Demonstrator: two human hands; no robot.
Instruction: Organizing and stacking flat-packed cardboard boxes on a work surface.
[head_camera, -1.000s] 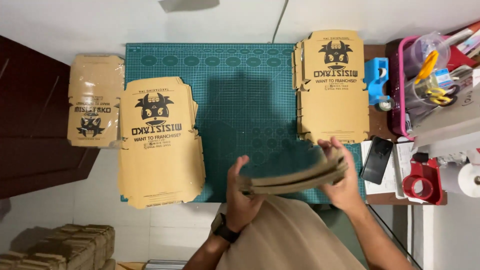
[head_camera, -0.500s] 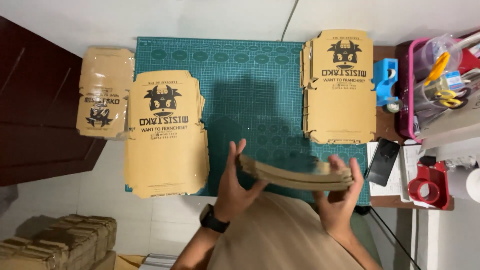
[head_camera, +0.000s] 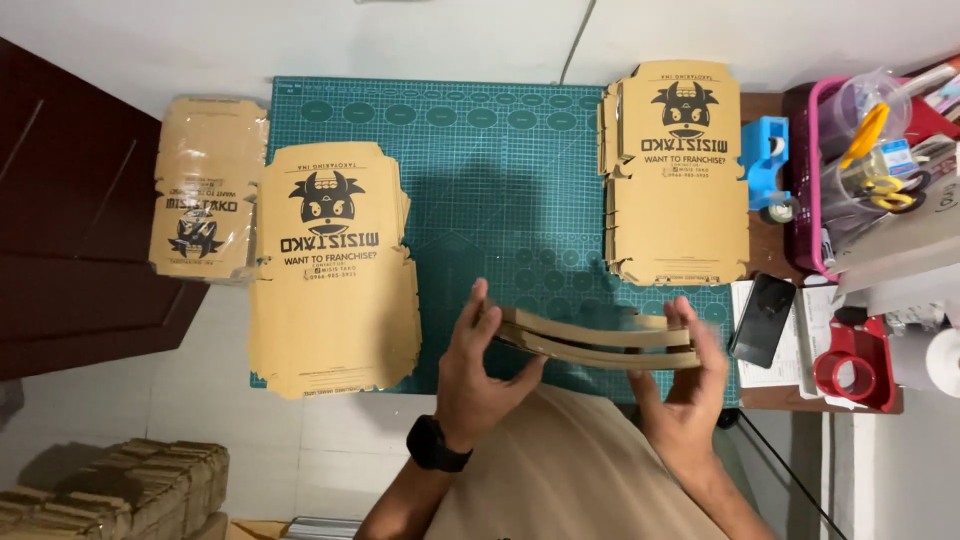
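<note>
I have a small bundle of flat cardboard blanks held edge-on between my two hands, just above the near edge of the green cutting mat on the worktop. What counts here is the way the bundle lies: its long axis runs left to right across my body, one end in each palm, and it sags a little in the middle, so the ends sit slightly higher than the centre. My left hand closes on the left end, thumb on top and fingers cupped beneath; my right hand does the same at the right end, with the fingers wrapped up over the far edge. Both hands are partly curled, gripping rather than flat, and neither has anything else in it. The bundle sits evenly between them, so neither hand is nearer than the other.

From here, the printed stack of blanks on the left lies ahead and to the left, nearer my left hand. The other printed stack lies ahead and to the right, further up the mat, on my right hand's side. A smaller wrapped pack sits beyond the mat's left edge, and a black phone rests just beside my right hand
</note>
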